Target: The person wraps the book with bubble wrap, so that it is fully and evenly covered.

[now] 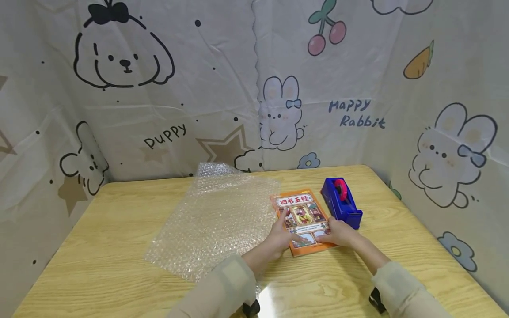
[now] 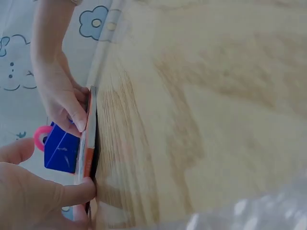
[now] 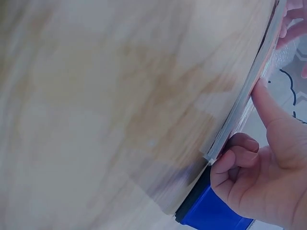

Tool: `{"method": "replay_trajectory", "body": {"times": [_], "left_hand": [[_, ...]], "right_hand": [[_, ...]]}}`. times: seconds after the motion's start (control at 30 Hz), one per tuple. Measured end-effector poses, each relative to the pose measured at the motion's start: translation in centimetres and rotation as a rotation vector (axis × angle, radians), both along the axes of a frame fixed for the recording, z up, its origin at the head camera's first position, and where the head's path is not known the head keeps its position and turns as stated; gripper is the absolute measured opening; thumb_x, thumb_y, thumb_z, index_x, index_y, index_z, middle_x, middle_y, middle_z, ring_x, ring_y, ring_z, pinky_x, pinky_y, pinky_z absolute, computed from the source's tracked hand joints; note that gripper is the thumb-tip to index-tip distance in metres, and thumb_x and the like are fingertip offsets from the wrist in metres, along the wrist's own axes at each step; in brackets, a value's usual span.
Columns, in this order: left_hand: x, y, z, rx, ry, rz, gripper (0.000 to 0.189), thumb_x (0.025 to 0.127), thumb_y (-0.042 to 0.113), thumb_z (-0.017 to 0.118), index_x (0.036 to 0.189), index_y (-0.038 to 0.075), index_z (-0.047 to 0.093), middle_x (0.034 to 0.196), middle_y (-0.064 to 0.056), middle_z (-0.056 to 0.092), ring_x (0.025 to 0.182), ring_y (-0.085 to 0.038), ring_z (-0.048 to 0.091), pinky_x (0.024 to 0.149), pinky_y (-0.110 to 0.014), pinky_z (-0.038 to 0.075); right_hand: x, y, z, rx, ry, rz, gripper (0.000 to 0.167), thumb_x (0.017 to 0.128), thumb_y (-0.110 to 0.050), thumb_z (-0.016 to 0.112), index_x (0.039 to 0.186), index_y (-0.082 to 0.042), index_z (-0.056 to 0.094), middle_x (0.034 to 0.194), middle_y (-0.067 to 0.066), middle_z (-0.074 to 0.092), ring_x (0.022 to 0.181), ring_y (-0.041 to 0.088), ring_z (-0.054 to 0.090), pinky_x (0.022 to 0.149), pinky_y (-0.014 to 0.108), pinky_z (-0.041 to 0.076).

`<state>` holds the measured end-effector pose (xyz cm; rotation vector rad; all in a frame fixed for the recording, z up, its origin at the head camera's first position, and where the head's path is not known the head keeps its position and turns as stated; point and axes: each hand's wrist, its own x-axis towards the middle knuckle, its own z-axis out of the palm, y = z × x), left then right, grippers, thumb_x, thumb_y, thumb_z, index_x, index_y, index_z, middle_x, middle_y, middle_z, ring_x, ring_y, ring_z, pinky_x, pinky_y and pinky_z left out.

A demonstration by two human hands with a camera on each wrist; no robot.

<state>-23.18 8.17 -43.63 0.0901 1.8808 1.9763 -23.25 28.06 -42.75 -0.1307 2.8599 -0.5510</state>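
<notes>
An orange-bordered book point(image 1: 303, 215) with Chinese characters and cartoon pictures on its cover is right of the table's middle. My left hand point(image 1: 278, 237) grips its left side near the lower corner, thumb over the cover. Opposite it, my right hand point(image 1: 341, 232) holds the right side, thumb on the cover and fingers curled at the edge, as the right wrist view shows. Seen edge-on in the left wrist view, the book point(image 2: 92, 115) is close over the wood, between both hands. Just beyond the right hand stands a blue tape dispenser point(image 1: 343, 204) with a pink core.
A sheet of clear bubble wrap point(image 1: 214, 216) lies flat left of the book, its right edge reaching the book's upper left corner. The light wooden table point(image 1: 119, 238) is enclosed by a cartoon-printed cloth point(image 1: 222, 75) behind and at the sides.
</notes>
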Motion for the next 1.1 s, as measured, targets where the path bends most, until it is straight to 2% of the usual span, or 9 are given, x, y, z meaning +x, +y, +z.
{"method": "replay_trajectory", "body": {"times": [0.1,0.13,0.2,0.3,0.43,0.57,0.8,0.97,1.1], "left_hand": [[0.0,-0.2,-0.2,0.045,-0.055,0.049,0.098,0.068,-0.016,0.064,0.146,0.021,0.019,0.149,-0.023,0.013,0.11,-0.04,0.048,0.078,-0.042,0.05],[0.0,-0.1,-0.3,0.058,-0.068,0.066,0.098,0.068,-0.017,0.063,0.146,0.02,0.018,0.148,-0.022,0.014,0.113,-0.041,0.046,0.078,-0.042,0.051],[0.0,-0.1,-0.6,0.082,-0.093,0.095,0.099,0.067,-0.019,0.062,0.147,0.02,0.017,0.146,-0.022,0.018,0.095,-0.032,0.056,0.069,-0.032,0.052],[0.0,-0.2,-0.9,0.119,-0.093,0.119,0.102,0.066,-0.023,0.059,0.147,0.018,0.014,0.136,-0.022,0.029,0.074,-0.019,0.055,0.054,-0.019,0.047],[0.0,-0.3,-1.3,0.194,-0.084,0.085,0.099,0.067,-0.026,0.055,0.147,0.013,0.011,0.12,-0.021,0.039,0.081,-0.024,0.059,0.066,-0.028,0.054],[0.1,-0.4,-1.5,0.253,-0.122,0.029,0.098,0.071,-0.025,0.052,0.148,0.014,0.004,0.122,-0.022,0.044,0.092,-0.031,0.06,0.076,-0.04,0.053],[-0.1,-0.7,-1.6,0.268,-0.106,-0.019,0.102,0.072,-0.024,0.049,0.148,0.023,0.0,0.127,-0.021,0.049,0.085,-0.029,0.064,0.065,-0.033,0.055],[-0.2,-1.2,-1.0,0.314,-0.105,-0.038,0.102,0.073,-0.023,0.048,0.147,0.03,0.002,0.138,-0.02,0.04,0.093,-0.033,0.063,0.069,-0.033,0.055],[-0.4,-1.6,-0.5,0.386,-0.107,-0.054,0.102,0.073,-0.024,0.046,0.147,0.032,0.004,0.142,-0.02,0.034,0.099,-0.035,0.06,0.072,-0.034,0.054]], "right_hand": [[0.0,-0.1,-0.1,-0.008,-0.008,-0.009,0.072,0.076,-0.039,0.072,0.11,0.018,0.043,0.099,0.027,0.058,0.089,0.03,0.057,0.077,0.044,0.047],[0.1,0.0,0.0,-0.014,-0.013,-0.014,0.072,0.076,-0.039,0.072,0.11,0.018,0.043,0.099,0.027,0.058,0.089,0.03,0.056,0.078,0.044,0.047],[0.1,0.1,-0.1,-0.022,-0.026,-0.022,0.072,0.076,-0.039,0.071,0.11,0.017,0.043,0.099,0.025,0.058,0.089,0.028,0.056,0.078,0.044,0.047],[0.2,0.3,-0.1,-0.043,-0.037,-0.031,0.074,0.076,-0.04,0.071,0.112,0.018,0.042,0.098,0.024,0.057,0.087,0.026,0.054,0.078,0.043,0.047],[0.2,0.5,-0.1,-0.06,-0.035,-0.031,0.077,0.076,-0.04,0.071,0.114,0.02,0.04,0.101,0.026,0.057,0.09,0.029,0.054,0.08,0.044,0.046],[0.1,0.7,-0.1,-0.05,-0.018,-0.009,0.084,0.076,-0.043,0.07,0.119,0.021,0.038,0.109,0.032,0.054,0.101,0.037,0.054,0.086,0.048,0.044],[0.2,1.3,0.1,-0.115,0.0,0.028,0.081,0.078,-0.044,0.067,0.121,0.019,0.04,0.112,0.032,0.054,0.101,0.037,0.054,0.084,0.049,0.045],[0.5,1.8,0.1,-0.25,-0.046,0.051,0.072,0.088,-0.042,0.056,0.127,0.016,0.038,0.108,0.025,0.058,0.091,0.027,0.055,0.074,0.038,0.047],[0.5,2.2,-0.1,-0.386,-0.117,0.056,0.069,0.093,-0.038,0.049,0.134,0.014,0.029,0.087,0.012,0.056,0.07,0.016,0.05,0.058,0.029,0.043]]}}
